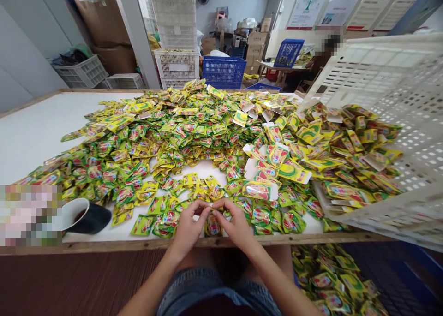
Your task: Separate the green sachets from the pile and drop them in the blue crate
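Observation:
My left hand [190, 224] and my right hand [234, 223] meet at the table's near edge. Thumbs and fingertips of both pinch the top end of a small printed box [212, 228], yellow with red and green; my fingers cover part of it. Loose green and yellow sachets [169, 217] with red fruit pictures lie close around both hands. Beyond my right hand are several flattish cartons with white open flaps, among them a yellow-green carton [259, 189]. A large heap of sachets [194, 131] spreads behind.
A dark mug [95, 218] tilts at the left near edge. A white perforated crate [360, 214], tipped toward me, holds many cartons at right. Below the table, more packs [332, 279] fill a blue crate [408, 270]. Behind stand a blue basket [224, 71] and a seated person [316, 64].

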### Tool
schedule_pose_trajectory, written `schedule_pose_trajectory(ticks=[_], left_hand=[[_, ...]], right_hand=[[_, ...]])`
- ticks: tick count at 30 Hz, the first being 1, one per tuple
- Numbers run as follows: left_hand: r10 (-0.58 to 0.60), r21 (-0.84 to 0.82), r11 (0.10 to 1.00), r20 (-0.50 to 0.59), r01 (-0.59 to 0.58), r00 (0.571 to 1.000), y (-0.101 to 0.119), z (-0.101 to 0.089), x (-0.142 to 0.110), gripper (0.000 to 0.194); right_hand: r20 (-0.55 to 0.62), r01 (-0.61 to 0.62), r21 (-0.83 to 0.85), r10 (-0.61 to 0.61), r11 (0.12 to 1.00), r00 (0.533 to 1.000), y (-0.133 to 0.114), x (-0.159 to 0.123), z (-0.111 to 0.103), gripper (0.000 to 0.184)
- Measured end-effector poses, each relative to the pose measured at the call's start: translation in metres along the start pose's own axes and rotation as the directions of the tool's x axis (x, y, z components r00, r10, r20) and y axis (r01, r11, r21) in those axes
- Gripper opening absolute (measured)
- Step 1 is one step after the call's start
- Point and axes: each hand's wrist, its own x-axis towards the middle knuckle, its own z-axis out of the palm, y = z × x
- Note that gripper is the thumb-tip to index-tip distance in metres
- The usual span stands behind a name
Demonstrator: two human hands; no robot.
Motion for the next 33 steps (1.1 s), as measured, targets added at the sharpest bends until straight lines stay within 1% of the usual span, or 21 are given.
schedule_pose_trajectory(ticks=[3, 5, 8, 10, 12, 15, 17, 19, 21, 22, 23, 24, 25, 26, 27, 28, 29, 30, 31, 32, 33], left_hand=[[0.052, 0.033, 0.998, -0.052, -0.050, 0.997, -0.006, 0.004, -0.002, 0.020], [0.122, 0.054, 0.991, -0.078, -0.118, 0.989, -0.012, 0.005, -0.003, 0.016], [0.240, 0.106, 0.967, -0.070, -0.232, 0.968, -0.019, 0.000, -0.004, 0.010], [0.268, 0.117, 0.958, -0.048, -0.261, 0.962, -0.022, -0.004, -0.003, 0.008], [0.205, 0.062, 0.977, -0.016, -0.204, 0.979, -0.022, -0.006, -0.003, 0.013], [0.049, -0.052, 0.998, 0.045, -0.047, 0.998, -0.019, -0.004, -0.004, 0.029], [0.024, -0.079, 0.997, 0.037, -0.021, 0.999, -0.015, 0.000, -0.006, 0.030], [0.030, -0.073, 0.997, 0.026, -0.028, 0.999, -0.008, 0.004, -0.009, 0.023], [0.024, -0.102, 0.995, 0.073, -0.016, 0.997, 0.000, 0.006, -0.010, 0.029], [0.030, -0.139, 0.990, 0.115, -0.014, 0.993, 0.004, 0.006, -0.011, 0.038], [0.041, -0.161, 0.987, 0.148, -0.017, 0.988, 0.006, 0.005, -0.011, 0.048], [0.052, -0.146, 0.989, 0.159, -0.029, 0.986, 0.007, 0.003, -0.010, 0.051], [0.053, -0.096, 0.995, 0.144, -0.040, 0.988, 0.007, 0.001, -0.009, 0.047], [0.038, -0.019, 0.999, 0.110, -0.036, 0.993, 0.005, -0.001, -0.008, 0.037], [0.018, 0.052, 0.998, 0.065, -0.021, 0.998, 0.003, -0.002, -0.007, 0.028], [-0.003, 0.093, 0.996, 0.029, 0.000, 1.000, 0.001, -0.002, -0.005, 0.024], [-0.016, 0.108, 0.994, 0.011, 0.014, 1.000, -0.001, 0.000, -0.005, 0.024], [-0.009, 0.105, 0.994, 0.012, 0.008, 1.000, -0.002, 0.003, -0.005, 0.023], [0.010, 0.097, 0.995, 0.026, -0.013, 1.000, -0.001, 0.008, -0.006, 0.022], [0.041, 0.091, 0.995, 0.047, -0.046, 0.998, 0.001, 0.013, -0.008, 0.021], [0.081, 0.092, 0.992, 0.075, -0.088, 0.994, 0.004, 0.018, -0.011, 0.019]], right_hand=[[-0.008, 0.001, -0.003, -0.001, 1.000, 1.000, 0.002, -0.001, 0.001, 0.012], [0.000, 0.010, 0.011, -0.010, 1.000, 1.000, 0.002, -0.001, 0.002, 0.011], [-0.007, 0.038, 0.035, -0.037, 0.999, 0.999, 0.003, 0.000, 0.002, 0.010], [-0.008, 0.037, 0.052, -0.036, 0.998, 0.999, 0.003, -0.001, 0.001, 0.011], [0.005, -0.007, 0.063, 0.006, 0.998, 1.000, 0.006, -0.003, 0.001, 0.014], [0.025, -0.092, 0.081, 0.090, 0.992, 0.996, 0.009, -0.007, 0.006, 0.021], [0.019, -0.116, 0.091, 0.115, 0.989, 0.993, 0.008, -0.009, 0.011, 0.024], [-0.014, -0.097, 0.074, 0.098, 0.993, 0.995, -0.001, -0.012, 0.010, 0.021], [-0.063, -0.029, 0.005, 0.029, 1.000, 0.998, -0.018, -0.017, -0.007, 0.017], [-0.081, 0.018, -0.067, -0.023, 0.998, 0.996, -0.027, -0.023, -0.024, 0.015], [-0.087, 0.065, -0.167, -0.080, 0.984, 0.993, -0.035, -0.030, -0.046, 0.015], [-0.058, 0.084, -0.264, -0.103, 0.961, 0.993, -0.041, -0.040, -0.073, 0.017], [-0.042, 0.072, -0.387, -0.096, 0.919, 0.995, -0.045, -0.051, -0.102, 0.017], [-0.012, 0.054, -0.528, -0.072, 0.847, 0.997, -0.046, -0.062, -0.131, 0.017], [0.018, 0.079, -0.678, -0.091, 0.731, 0.996, -0.045, -0.073, -0.158, 0.019], [0.047, 0.110, -0.812, -0.123, 0.573, 0.991, -0.041, -0.082, -0.179, 0.026], [-0.010, 0.048, -0.890, -0.124, 0.454, 0.992, -0.035, -0.086, -0.193, 0.031], [-0.056, -0.017, -0.903, -0.077, 0.430, 0.995, -0.028, -0.087, -0.199, 0.034], [-0.069, -0.042, -0.875, -0.039, 0.482, 0.997, -0.019, -0.082, -0.197, 0.035], [-0.117, -0.067, -0.847, -0.062, 0.527, 0.991, -0.010, -0.073, -0.190, 0.036], [-0.126, -0.052, -0.846, -0.104, 0.531, 0.987, 0.000, -0.061, -0.178, 0.036]])
